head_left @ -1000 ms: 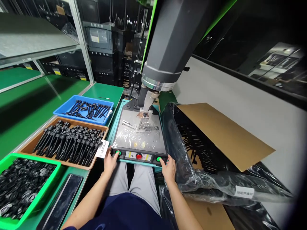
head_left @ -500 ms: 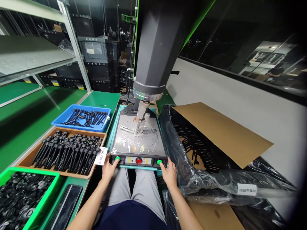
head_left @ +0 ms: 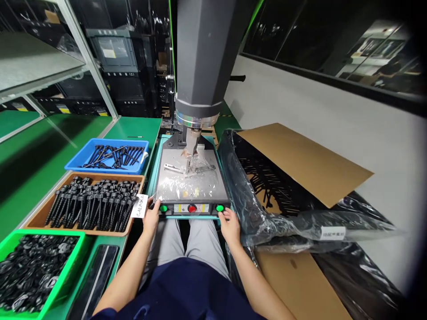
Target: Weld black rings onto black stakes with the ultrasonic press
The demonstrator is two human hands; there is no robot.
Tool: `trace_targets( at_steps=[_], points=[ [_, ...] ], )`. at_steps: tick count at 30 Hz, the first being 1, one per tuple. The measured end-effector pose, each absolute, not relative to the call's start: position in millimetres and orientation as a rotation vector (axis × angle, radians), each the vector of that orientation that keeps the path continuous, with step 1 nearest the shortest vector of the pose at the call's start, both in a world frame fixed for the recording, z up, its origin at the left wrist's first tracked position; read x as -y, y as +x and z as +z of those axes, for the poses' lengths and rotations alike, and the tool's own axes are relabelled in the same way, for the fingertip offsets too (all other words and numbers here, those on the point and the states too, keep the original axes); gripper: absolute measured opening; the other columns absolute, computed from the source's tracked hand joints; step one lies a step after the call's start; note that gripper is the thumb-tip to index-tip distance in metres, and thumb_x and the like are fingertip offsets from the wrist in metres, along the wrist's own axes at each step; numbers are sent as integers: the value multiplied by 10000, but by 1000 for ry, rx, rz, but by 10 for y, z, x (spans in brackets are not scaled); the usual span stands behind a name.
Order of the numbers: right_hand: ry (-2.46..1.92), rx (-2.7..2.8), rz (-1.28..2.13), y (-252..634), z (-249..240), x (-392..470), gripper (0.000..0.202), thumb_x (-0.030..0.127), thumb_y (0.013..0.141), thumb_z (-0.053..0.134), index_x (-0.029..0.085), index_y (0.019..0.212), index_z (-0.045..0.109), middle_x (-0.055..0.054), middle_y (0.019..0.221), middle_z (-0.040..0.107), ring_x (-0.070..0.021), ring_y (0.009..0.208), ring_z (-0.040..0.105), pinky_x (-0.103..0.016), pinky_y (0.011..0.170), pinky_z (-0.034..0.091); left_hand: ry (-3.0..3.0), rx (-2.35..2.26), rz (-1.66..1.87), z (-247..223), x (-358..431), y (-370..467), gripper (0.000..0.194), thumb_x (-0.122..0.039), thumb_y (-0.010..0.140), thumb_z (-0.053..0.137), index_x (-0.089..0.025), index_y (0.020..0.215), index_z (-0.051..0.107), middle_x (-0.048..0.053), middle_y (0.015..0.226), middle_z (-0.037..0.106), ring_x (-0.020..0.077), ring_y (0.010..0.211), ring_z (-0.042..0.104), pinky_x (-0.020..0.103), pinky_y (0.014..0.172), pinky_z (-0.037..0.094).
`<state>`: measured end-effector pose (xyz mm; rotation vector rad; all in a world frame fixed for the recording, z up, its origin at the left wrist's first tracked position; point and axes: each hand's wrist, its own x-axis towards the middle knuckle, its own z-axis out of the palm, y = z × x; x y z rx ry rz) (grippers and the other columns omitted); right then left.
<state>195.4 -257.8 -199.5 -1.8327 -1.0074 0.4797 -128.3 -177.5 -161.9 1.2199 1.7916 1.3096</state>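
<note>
A large grey press head (head_left: 203, 58) narrows to a metal tool tip (head_left: 192, 141) that comes down over the fixture (head_left: 189, 165) on the plastic-covered machine base (head_left: 173, 189). On the front panel sit a left green button (head_left: 163, 208), a red button (head_left: 191, 208) and a right green button (head_left: 219, 208). My left hand (head_left: 152, 218) is at the panel's left corner, thumb raised beside the left green button, fingers apart and holding nothing. Just below the right green button, my right hand (head_left: 231, 226) has its thumb off the button and its fingers loosely bent, with nothing in them.
On the left bench are a blue tray (head_left: 75, 164) and a brown tray (head_left: 133, 226) of black rod-like parts, a green bin (head_left: 80, 240) of small black parts and a dark phone-like slab (head_left: 96, 280). To the right, a plastic-lined box (head_left: 247, 213) holds more black parts under cardboard (head_left: 307, 164).
Both thumbs have come off the green buttons, and my hands have shifted slightly down and outward from them. The whole view has tilted and moved a little.
</note>
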Motion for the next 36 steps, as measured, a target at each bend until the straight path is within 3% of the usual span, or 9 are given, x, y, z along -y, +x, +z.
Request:
trace_targets(
  at_steps=[5, 8, 12, 17, 22, 25, 28, 32, 36],
  points=[
    [-1662, 728, 988, 1587, -2111, 2572, 638, 616, 681, 659, 158, 1114, 560, -143, 1022, 675, -273, 919, 666, -398, 725, 552, 1161, -1788, 1438, -1512, 1810, -1155, 245, -436, 834, 571, -195, 801, 601, 90, 1138, 653, 235, 1139, 587, 448, 1120, 335],
    [-1537, 552, 1146, 1410, -2078, 2579, 675, 571, 651, 729, 202, 1167, 496, -114, 1032, 676, -270, 955, 667, -391, 724, 557, 1035, -1673, 1594, -1420, 1922, -1053, 241, -417, 796, 626, -178, 809, 601, 98, 1067, 682, 230, 1072, 625, 446, 1061, 408],
    [-1424, 396, 1250, 1304, -1990, 2617, 574, 532, 635, 771, 218, 1042, 516, -108, 1091, 656, -261, 1024, 651, -384, 801, 539, 674, -1341, 1593, -1221, 2121, -919, 243, -362, 731, 708, -168, 802, 579, 64, 879, 698, 185, 808, 686, 350, 774, 562],
    [-1055, 239, 1553, 1205, -1958, 2684, 450, 487, 660, 803, 221, 942, 576, -26, 855, 668, -223, 890, 674, -341, 744, 522, 255, -1089, 1361, -1023, 2362, -827, 188, -205, 696, 721, -172, 765, 549, 16, 745, 671, 105, 614, 662, 156, 486, 507],
    [-709, 130, 1687, 1147, -1964, 2752, 279, 342, 676, 844, 230, 833, 643, 77, 586, 528, -109, 573, 553, -253, 599, 468, 185, -1008, 1326, -1009, 2541, -847, 193, -119, 664, 726, -155, 732, 549, 11, 695, 651, 116, 613, 674, 137, 480, 528],
    [-649, 108, 1659, 1199, -1924, 2776, 219, 217, 656, 844, 234, 696, 629, 36, 779, 659, -150, 811, 638, -306, 751, 498, 221, -969, 1324, -1039, 2624, -871, 205, -138, 666, 744, -145, 693, 541, 20, 694, 649, 132, 637, 681, 161, 517, 555],
    [-576, 87, 1658, 1294, -1859, 2803, 188, 244, 661, 831, 249, 711, 649, 7, 1023, 689, -217, 1037, 624, -394, 874, 488, 238, -984, 1316, -1096, 2713, -880, 214, -159, 672, 753, -144, 686, 540, 28, 707, 659, 145, 649, 691, 185, 550, 572],
    [-633, 94, 1613, 1404, -1808, 2905, 248, 208, 650, 838, 258, 780, 633, 35, 910, 680, -121, 719, 624, -262, 649, 498, 232, -1027, 1288, -1224, 2873, -899, 240, -172, 659, 773, -146, 682, 535, 40, 746, 678, 175, 700, 711, 220, 601, 588],
    [-754, 185, 1547, 1459, -1817, 3071, 352, 183, 644, 846, 267, 897, 617, 59, 758, 600, -81, 619, 548, -193, 568, 438, 227, -1073, 1248, -1390, 3092, -960, 254, -203, 644, 798, -143, 677, 553, 49, 779, 690, 191, 753, 716, 248, 657, 596]
  ],
)
